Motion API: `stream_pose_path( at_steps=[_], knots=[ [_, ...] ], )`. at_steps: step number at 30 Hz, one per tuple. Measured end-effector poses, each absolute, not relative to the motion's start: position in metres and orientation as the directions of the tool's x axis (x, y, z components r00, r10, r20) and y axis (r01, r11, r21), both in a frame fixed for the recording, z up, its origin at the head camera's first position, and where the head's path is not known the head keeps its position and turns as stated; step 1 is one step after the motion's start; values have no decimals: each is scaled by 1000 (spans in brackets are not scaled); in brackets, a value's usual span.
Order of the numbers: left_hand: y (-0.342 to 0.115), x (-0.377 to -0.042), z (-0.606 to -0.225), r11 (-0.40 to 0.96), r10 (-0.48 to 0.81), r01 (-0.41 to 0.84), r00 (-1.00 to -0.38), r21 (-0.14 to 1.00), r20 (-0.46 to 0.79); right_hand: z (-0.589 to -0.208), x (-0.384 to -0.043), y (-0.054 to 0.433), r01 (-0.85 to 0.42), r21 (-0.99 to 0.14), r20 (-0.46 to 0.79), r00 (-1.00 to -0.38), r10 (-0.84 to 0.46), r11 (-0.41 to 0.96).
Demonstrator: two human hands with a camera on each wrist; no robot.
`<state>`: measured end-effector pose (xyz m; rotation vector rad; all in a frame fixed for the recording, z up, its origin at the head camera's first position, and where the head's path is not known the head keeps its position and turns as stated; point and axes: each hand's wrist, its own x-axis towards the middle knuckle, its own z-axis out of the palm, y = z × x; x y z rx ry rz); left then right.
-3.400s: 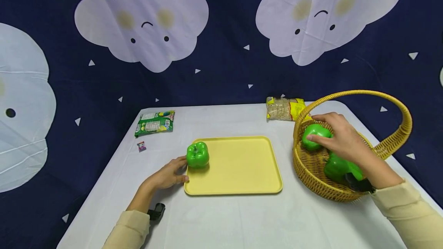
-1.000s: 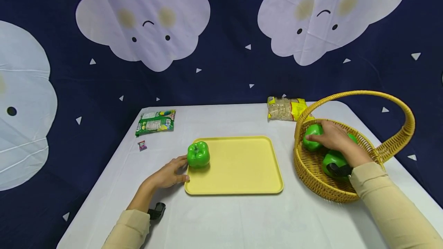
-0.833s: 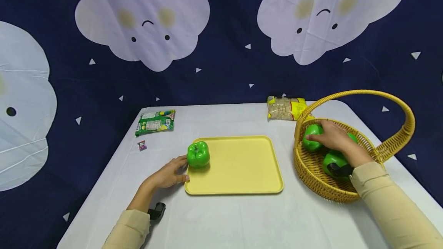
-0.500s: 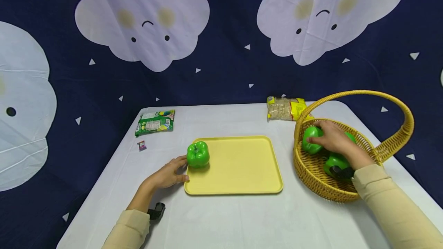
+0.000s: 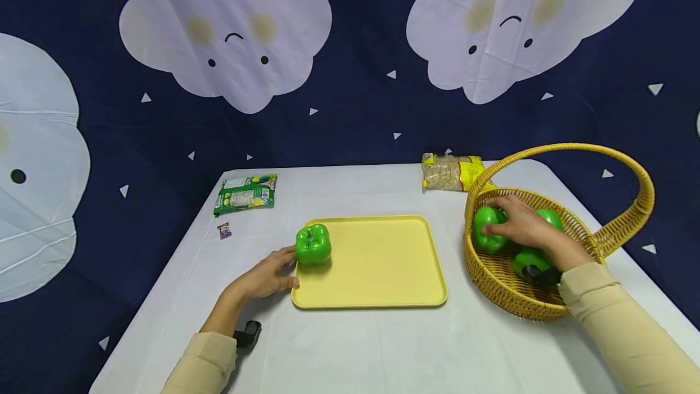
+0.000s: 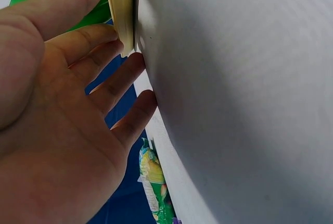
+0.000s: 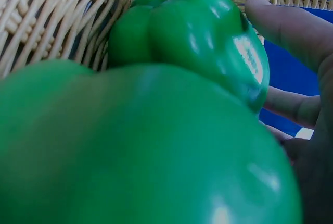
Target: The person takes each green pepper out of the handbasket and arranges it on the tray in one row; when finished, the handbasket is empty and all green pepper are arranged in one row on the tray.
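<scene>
My right hand [image 5: 519, 222] is inside the wicker basket [image 5: 500, 293], thumb and fingers round a green bell pepper [image 5: 487, 237] at the basket's left side. In the right wrist view the thumb and fingertips touch this pepper [image 7: 192, 41], while another green pepper [image 7: 145, 151] fills the foreground. Two more peppers are partly hidden by my right hand and wrist: one behind [image 5: 550, 217] and one in front [image 5: 527, 260]. My left hand [image 5: 266, 275], fingers extended, touches the left edge of the yellow tray [image 5: 383, 263]. A green bell pepper [image 5: 313, 245] sits at that tray's left end.
A green snack packet [image 5: 245, 194] and a tiny purple wrapper [image 5: 224, 230] lie at the table's back left. Behind the basket is a yellow-and-clear bag [image 5: 449, 172]. The basket's tall handle [image 5: 569, 147] arches above my right hand. A dark cloud-patterned cloth [image 5: 361, 29] hangs beyond.
My right hand has shifted slightly left and toward me inside the basket, and the gripped pepper has moved and tilted with it. The left hand, tray and tray pepper stay put.
</scene>
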<state>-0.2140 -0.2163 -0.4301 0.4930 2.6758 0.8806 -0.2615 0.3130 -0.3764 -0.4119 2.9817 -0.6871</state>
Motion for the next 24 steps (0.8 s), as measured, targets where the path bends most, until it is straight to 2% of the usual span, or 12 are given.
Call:
stream_pose_path(
  at_steps=[17, 24],
  knots=[
    [-217, -214, -430, 762, 392, 219, -905, 609, -165, -377, -262, 318, -237, -436, -57, -956, -289, 868],
    [-217, -214, -430, 756, 403, 232, -902, 612, -156, -378, -261, 319, -252, -444, -45, -952, -302, 860]
  ],
)
